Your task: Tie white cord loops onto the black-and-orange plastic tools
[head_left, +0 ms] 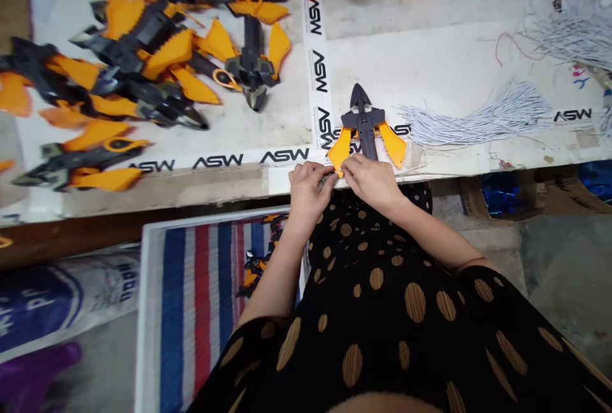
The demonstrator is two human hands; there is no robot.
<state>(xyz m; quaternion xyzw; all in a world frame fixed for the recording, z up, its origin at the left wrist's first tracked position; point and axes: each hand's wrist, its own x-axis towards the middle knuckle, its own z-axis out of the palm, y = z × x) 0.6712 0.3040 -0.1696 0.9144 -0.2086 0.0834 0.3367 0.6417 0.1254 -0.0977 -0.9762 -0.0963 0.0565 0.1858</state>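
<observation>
A black dress with tan oval spots (363, 330) fills the bottom of the frame, and two bare forearms rise from it to the front edge of the white-covered worktop (282, 180). The left hand (310, 191) closes its grip on a thin dark bit at the lower tip of an orange wing (339, 150); the right hand (370, 182) pinches the same tip, and its fingers hide part of the join. That wing belongs to a dark grey plastic piece (363, 121), which lies flat at centre, right at the edge, with a second orange wing (393, 144) spread beside it. The work in hand sits at that wing tip. Bare worktop stays open to the right, before a bundle of white cords (478, 113); similar pieces (143, 62) crowd the upper left.
</observation>
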